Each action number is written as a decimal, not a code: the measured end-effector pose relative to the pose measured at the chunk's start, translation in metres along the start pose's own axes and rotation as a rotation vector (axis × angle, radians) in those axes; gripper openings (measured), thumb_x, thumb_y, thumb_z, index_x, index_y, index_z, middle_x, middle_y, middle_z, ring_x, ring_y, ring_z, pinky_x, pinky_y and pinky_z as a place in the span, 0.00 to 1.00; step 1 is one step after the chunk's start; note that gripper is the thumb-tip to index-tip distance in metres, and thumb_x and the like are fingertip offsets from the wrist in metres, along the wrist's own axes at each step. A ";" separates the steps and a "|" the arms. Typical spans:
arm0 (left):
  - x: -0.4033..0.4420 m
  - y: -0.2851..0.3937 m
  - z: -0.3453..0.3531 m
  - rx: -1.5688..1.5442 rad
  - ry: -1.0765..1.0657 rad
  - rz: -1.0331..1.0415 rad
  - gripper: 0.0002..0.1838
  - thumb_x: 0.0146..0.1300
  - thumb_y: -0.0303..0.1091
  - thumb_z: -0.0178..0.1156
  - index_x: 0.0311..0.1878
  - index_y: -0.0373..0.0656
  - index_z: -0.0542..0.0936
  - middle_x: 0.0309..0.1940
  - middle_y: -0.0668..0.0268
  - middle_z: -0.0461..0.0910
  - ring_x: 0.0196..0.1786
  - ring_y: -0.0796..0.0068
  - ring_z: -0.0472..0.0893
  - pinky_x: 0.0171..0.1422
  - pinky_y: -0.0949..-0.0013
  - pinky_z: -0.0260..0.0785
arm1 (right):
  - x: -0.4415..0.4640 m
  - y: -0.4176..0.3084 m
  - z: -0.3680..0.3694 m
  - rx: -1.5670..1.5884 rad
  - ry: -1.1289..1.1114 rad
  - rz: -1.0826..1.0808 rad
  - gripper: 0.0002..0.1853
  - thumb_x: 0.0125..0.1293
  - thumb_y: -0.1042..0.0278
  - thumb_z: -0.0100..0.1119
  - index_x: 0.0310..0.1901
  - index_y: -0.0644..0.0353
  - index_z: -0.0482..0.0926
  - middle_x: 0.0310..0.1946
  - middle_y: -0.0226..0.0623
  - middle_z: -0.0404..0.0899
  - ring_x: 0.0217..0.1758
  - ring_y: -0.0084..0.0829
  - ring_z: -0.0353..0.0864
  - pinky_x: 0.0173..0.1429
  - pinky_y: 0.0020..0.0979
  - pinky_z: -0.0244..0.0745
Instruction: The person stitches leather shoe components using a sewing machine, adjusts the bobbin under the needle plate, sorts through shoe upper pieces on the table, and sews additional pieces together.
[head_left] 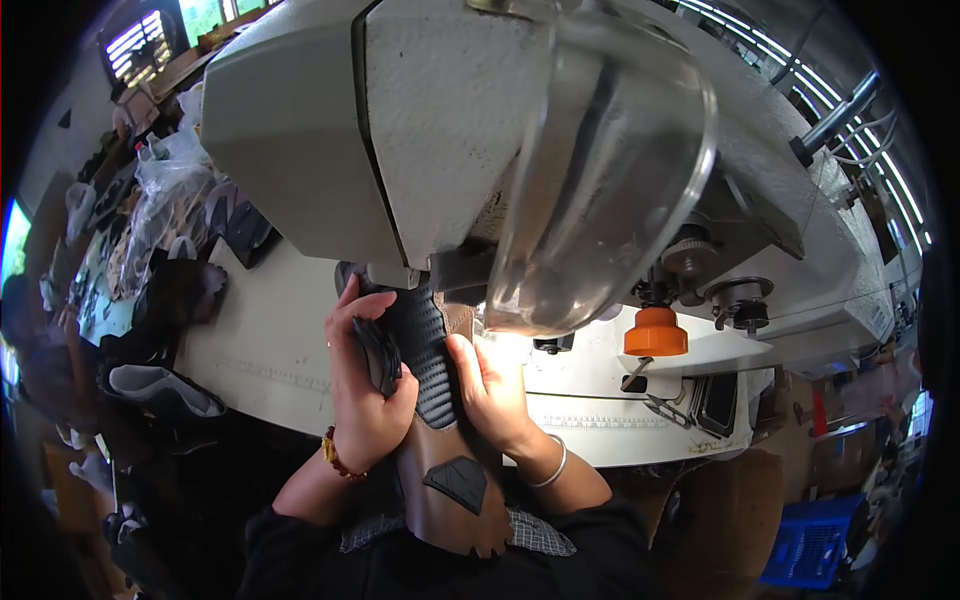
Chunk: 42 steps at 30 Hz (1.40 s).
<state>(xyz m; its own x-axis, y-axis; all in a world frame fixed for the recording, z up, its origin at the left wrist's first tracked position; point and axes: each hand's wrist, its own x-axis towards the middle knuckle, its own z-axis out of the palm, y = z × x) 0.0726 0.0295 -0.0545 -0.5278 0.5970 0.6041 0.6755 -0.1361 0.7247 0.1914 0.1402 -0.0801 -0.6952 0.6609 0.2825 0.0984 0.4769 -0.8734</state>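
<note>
A brown boot upper point(425, 462) with a black ribbed panel point(432, 375) and a dark patch point(457, 485) lies lengthwise under the sewing machine head point(440, 120). My left hand point(365, 400) is closed at the panel's left side, thumb and fingers around a black curved piece point(377, 355); I cannot tell whether it belongs to the upper. On the other side, my right hand point(495, 395) grips the upper's edge, thumb on top. The machine head and its clear guard point(610, 180) hide the needle area.
Thread snips point(665, 410) and a dark phone-like object point(715, 403) lie on the right of the white machine table point(270, 330). An orange knob point(655, 333) hangs below the machine arm. Dark shoe parts point(165, 388) are piled left; a blue crate point(812, 540) stands lower right.
</note>
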 end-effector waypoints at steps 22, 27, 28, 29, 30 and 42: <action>0.011 -0.021 0.004 -0.036 -0.021 -0.119 0.33 0.50 0.18 0.55 0.63 0.34 0.63 0.60 0.52 0.67 0.65 0.58 0.69 0.71 0.62 0.59 | 0.001 0.032 0.004 -0.763 0.157 -0.530 0.15 0.75 0.64 0.57 0.44 0.70 0.85 0.32 0.39 0.87 0.32 0.16 0.80 0.38 0.23 0.74; 0.018 -0.012 0.006 0.045 0.067 -0.022 0.32 0.52 0.18 0.55 0.63 0.33 0.64 0.55 0.56 0.69 0.58 0.63 0.72 0.66 0.65 0.62 | -0.004 0.015 -0.001 -0.353 0.216 -0.371 0.11 0.73 0.69 0.57 0.47 0.67 0.84 0.34 0.44 0.86 0.33 0.24 0.83 0.38 0.23 0.75; 0.020 -0.010 0.008 0.056 0.095 -0.004 0.31 0.52 0.18 0.55 0.63 0.33 0.64 0.54 0.56 0.70 0.57 0.63 0.72 0.66 0.65 0.63 | -0.003 0.013 -0.006 -0.612 0.212 -0.499 0.11 0.73 0.70 0.57 0.49 0.66 0.84 0.35 0.44 0.86 0.33 0.26 0.84 0.38 0.23 0.75; 0.021 -0.009 0.009 0.048 0.120 -0.011 0.31 0.52 0.18 0.56 0.63 0.33 0.64 0.54 0.56 0.70 0.56 0.63 0.73 0.65 0.65 0.63 | -0.002 0.013 -0.008 -0.726 0.216 -0.567 0.10 0.72 0.72 0.57 0.48 0.66 0.84 0.35 0.43 0.86 0.33 0.27 0.83 0.38 0.23 0.75; 0.023 -0.009 0.009 0.036 0.127 -0.026 0.32 0.52 0.18 0.56 0.64 0.33 0.64 0.53 0.57 0.70 0.55 0.64 0.73 0.64 0.66 0.64 | 0.000 0.012 -0.010 -0.837 0.228 -0.637 0.09 0.72 0.73 0.57 0.48 0.66 0.84 0.35 0.43 0.85 0.32 0.28 0.83 0.38 0.23 0.74; 0.022 -0.060 0.007 -0.129 0.021 -0.097 0.31 0.56 0.16 0.55 0.65 0.34 0.64 0.51 0.61 0.74 0.48 0.72 0.76 0.54 0.70 0.69 | 0.008 0.012 -0.016 -0.439 0.199 -0.540 0.04 0.70 0.75 0.60 0.40 0.65 0.82 0.28 0.34 0.80 0.27 0.27 0.76 0.32 0.30 0.70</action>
<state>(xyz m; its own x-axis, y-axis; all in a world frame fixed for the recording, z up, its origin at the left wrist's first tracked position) 0.0241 0.0561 -0.0873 -0.5985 0.5961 0.5352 0.5499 -0.1800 0.8156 0.1989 0.1603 -0.0820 -0.5889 0.3407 0.7329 0.0837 0.9276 -0.3640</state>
